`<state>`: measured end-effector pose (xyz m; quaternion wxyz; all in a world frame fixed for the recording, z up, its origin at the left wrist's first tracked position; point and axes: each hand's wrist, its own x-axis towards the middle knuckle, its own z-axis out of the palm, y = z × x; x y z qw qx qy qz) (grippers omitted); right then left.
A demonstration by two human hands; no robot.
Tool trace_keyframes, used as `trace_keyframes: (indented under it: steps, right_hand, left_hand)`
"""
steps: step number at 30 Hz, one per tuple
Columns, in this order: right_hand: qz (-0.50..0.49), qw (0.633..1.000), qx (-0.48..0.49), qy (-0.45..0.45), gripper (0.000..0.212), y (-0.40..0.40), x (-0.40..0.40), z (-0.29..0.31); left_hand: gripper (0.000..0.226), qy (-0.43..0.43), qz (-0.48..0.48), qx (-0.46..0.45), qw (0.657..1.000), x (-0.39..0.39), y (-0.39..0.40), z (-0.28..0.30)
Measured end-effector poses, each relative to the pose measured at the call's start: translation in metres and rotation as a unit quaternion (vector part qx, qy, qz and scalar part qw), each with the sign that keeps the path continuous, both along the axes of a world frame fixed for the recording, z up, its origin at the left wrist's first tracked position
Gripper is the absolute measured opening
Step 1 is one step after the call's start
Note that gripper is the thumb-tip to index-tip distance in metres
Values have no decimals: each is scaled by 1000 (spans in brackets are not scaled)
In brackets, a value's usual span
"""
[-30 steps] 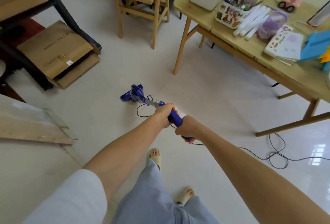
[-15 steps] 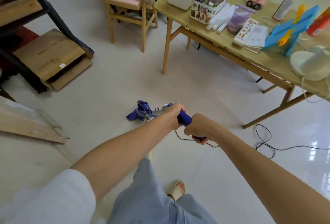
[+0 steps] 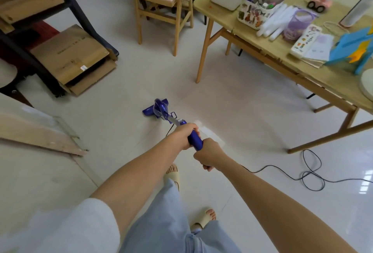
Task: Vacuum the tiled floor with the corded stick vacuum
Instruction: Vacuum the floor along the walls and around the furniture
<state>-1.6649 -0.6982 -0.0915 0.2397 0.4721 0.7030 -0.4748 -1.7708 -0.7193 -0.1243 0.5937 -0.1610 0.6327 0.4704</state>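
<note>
Stick vacuum (image 3: 161, 111) sits mid-floor on the tiled floor (image 3: 232, 111), in the open patch between the wooden table (image 3: 302, 75) and the flattened cardboard (image 3: 68, 55) under the dark rack, well clear of both. Both hands on the blue handle: left hand (image 3: 184, 134) wrapped round it further down the stick, right hand (image 3: 210, 153) clenched round the butt end just behind, nearly touching the left. Long axis runs from the hands forward and slightly left, sloping down to the floor head (image 3: 150, 110); the head lies flat on the tile and points toward the cardboard side. Looks rigid plastic plus a short metal tube, probably light, weight concentrated low at the motor body, so I'd expect it to steer easily from the handle but twist if only one hand drives. Handle is the right place to hold; the spaced two-hand grip gives leverage. Cord (image 3: 310, 172) exits near the right hand and trails right across the floor into loose loops beside the table leg (image 3: 201, 51); soft and snaggy, likely to catch a slipper (image 3: 172, 174) or that leg on a pull-back stroke.
</note>
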Motion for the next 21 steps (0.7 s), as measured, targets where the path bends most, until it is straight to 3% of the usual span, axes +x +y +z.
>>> trace_keyframes:
  steps: [14, 21]
  right_hand:
    - [-10, 997, -79, 11, 25, 38, -223, -34]
    - [-4, 997, -79, 12, 34, 61, -274, -46]
  left_hand:
    - [25, 64, 38, -14, 997, -217, 33, -34]
    - [25, 84, 28, -22, 996, -267, 57, -50]
